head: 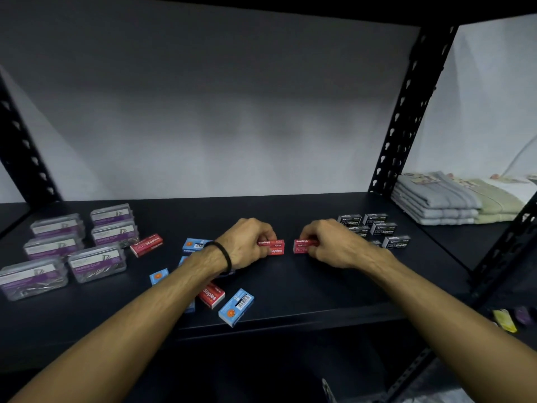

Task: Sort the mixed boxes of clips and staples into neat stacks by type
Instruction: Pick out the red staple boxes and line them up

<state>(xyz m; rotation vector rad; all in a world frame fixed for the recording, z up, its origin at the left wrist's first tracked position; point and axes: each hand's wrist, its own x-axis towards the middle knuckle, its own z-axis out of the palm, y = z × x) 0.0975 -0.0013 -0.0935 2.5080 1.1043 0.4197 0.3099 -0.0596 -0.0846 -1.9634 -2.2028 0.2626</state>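
Centrally, both hands pinching red staple boxes — left hand (250, 242) one box (274, 247), right hand (328, 242) another (302, 246), long axes left-right.

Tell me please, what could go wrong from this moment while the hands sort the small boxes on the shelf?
1. The blue staple box lies close to the front edge of the shelf, just beside the left forearm; drawing the arm back might knock it off.
2. The left hand and right hand each hold a red staple box, at and, over another red box; set down crooked, these small stacks could slide apart.
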